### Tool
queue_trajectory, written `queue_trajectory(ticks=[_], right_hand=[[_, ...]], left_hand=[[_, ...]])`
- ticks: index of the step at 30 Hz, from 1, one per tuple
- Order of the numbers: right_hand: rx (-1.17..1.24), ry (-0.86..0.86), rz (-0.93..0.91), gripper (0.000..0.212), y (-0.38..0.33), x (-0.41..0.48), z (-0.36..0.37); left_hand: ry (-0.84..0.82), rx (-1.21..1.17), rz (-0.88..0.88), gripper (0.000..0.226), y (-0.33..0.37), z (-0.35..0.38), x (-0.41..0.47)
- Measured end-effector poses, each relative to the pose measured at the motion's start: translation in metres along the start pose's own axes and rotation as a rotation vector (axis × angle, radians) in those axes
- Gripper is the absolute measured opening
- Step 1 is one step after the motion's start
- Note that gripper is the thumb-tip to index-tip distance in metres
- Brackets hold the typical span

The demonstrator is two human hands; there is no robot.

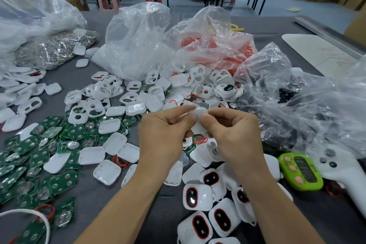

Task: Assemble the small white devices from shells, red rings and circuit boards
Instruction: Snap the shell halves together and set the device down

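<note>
**Held item:** white shell (199, 114), up and left of the green timer (301, 171), lifted clear of the table. Pinched from 2 sides, with thumb and curled fingers of the left hand (164, 134) on its left edge and those of the right hand (235, 132) on its right edge. Inside of the shell hidden by fingers; cannot tell whether a board or ring is already seated.

**Stock, placed from the timer:**
- Left of it, directly under the hands: 1 loose red ring (200, 140) on a part-built piece.
- Just left of and below it: finished devices (198, 196), red-rimmed windows up.
- Far left of it: green circuit boards (29, 148), mixed with empty shells (108, 172).
- Beyond it, further up the table: clear bags (136, 41), 1 holding red stock.

**Risks, as judged** (probably a press-fit step):
- Could close crooked if squeezed with the parts misaligned — pinched ring or cracked clip as the result.
- Could slip from a fingertip-only hold and fall among lookalike shells below.
- Could trap a board off its seat if pressed too early.
</note>
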State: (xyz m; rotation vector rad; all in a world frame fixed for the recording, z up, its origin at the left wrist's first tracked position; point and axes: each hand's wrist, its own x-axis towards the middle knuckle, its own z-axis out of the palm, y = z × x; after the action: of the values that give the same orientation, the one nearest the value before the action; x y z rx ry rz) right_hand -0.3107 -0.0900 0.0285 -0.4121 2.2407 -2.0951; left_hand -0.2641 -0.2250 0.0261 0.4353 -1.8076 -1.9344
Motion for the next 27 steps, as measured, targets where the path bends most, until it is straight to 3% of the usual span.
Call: queue_trajectory(ticks=[3,9,14,20,27], right_hand=[[0.049,-0.139,0.115,0.022,-0.002,0.000,0.002],[0.205,-0.099,0.230,0.011,-0.004,0.002,-0.002],[0.300,-0.100,0.295,0.009,-0.002,0.004,-0.005],[0.352,-0.154,0.324,0.020,0.000,0.004,-0.009],[0.297,-0.113,0.337,0.009,0.000,0.003,-0.002]], left_hand=[[0.032,-0.020,-0.053,0.035,0.002,-0.002,0.003],[-0.112,0.320,0.036,0.023,0.005,-0.006,0.001],[-0.130,0.534,0.108,0.017,0.008,-0.007,-0.004],[-0.170,0.693,0.213,0.032,0.009,-0.010,-0.002],[-0.155,0.788,0.144,0.034,0.002,-0.005,0.000]])
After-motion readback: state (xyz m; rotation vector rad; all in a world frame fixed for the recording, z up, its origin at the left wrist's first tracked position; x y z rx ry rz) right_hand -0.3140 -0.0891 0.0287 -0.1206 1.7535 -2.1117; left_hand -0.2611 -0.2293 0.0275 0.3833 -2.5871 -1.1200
